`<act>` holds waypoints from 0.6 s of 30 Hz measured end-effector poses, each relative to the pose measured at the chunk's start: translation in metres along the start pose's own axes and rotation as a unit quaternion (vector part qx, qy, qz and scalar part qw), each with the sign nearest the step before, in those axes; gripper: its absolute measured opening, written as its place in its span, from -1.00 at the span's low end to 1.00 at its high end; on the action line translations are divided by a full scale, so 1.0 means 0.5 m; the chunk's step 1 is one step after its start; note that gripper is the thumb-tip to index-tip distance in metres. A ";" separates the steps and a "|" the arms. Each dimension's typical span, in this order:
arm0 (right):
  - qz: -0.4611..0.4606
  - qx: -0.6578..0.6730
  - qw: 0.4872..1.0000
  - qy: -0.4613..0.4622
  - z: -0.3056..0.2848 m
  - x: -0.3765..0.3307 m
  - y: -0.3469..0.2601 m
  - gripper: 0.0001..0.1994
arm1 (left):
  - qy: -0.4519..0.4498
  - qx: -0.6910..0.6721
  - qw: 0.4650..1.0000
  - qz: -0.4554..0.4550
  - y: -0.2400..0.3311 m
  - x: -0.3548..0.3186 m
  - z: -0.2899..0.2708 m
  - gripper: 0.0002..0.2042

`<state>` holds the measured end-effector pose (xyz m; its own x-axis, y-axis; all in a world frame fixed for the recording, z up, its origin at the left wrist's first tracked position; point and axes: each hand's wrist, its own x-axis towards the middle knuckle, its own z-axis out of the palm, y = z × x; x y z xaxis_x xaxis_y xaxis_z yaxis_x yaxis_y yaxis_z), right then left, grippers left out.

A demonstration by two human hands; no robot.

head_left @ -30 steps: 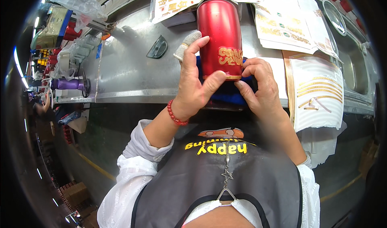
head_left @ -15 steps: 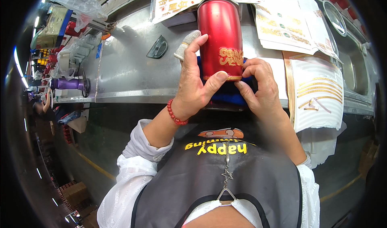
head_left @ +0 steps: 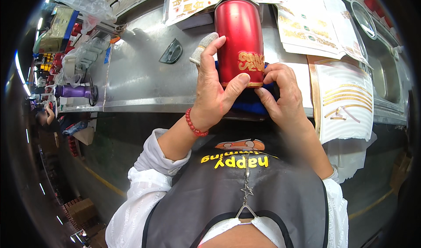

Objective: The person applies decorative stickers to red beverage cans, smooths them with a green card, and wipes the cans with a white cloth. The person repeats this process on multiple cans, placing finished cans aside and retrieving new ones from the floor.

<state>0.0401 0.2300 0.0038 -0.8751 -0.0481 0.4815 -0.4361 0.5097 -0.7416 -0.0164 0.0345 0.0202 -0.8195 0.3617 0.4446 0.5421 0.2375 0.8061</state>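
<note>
A glossy red bottle (head_left: 239,33) lies with its neck away from me, on a blue cloth (head_left: 250,107) at the bench's near edge. A gold scroll pattern (head_left: 251,61) decorates its lower side, and a thin gold band (head_left: 253,85) runs around its base end. My left hand (head_left: 215,85) grips the bottle's left side, its thumb pressed on the band; a grey fabric sleeve (head_left: 204,49) covers one finger. My right hand (head_left: 284,88) holds the lower right edge, with bent fingers on the side and the thumb at the base. The bottle hides its underside.
A dark, half-round plastic piece (head_left: 171,52) lies on the steel bench (head_left: 136,68). Sheets of gold decals (head_left: 307,28) lie at right, beside a backing sheet with gold strips (head_left: 348,99) overhanging the edge. A purple device (head_left: 72,91) stands far left; a sink (head_left: 388,79) is far right.
My left thumb has slid slightly right and up along the base band, and the left wrist has shifted a little right. The right hand and the bottle look nearly unmoved.
</note>
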 end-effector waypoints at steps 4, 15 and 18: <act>-0.005 -0.002 1.000 0.001 0.000 0.000 -0.001 -0.71 | 0.001 -0.054 0.999 -0.001 0.001 0.000 0.001 -0.24; -0.005 -0.005 1.000 0.002 0.001 0.001 -0.001 -0.71 | -0.006 -0.030 1.000 0.000 -0.005 0.000 -0.004 -0.23; -0.003 -0.001 1.000 0.001 0.002 0.001 0.000 -0.71 | -0.008 -0.083 0.996 -0.019 -0.006 -0.002 -0.005 -0.23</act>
<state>0.0396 0.2290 0.0034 -0.8722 -0.0485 0.4868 -0.4403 0.5116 -0.7379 -0.0179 0.0313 0.0184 -0.8346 0.3707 0.4076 0.4721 0.1000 0.8758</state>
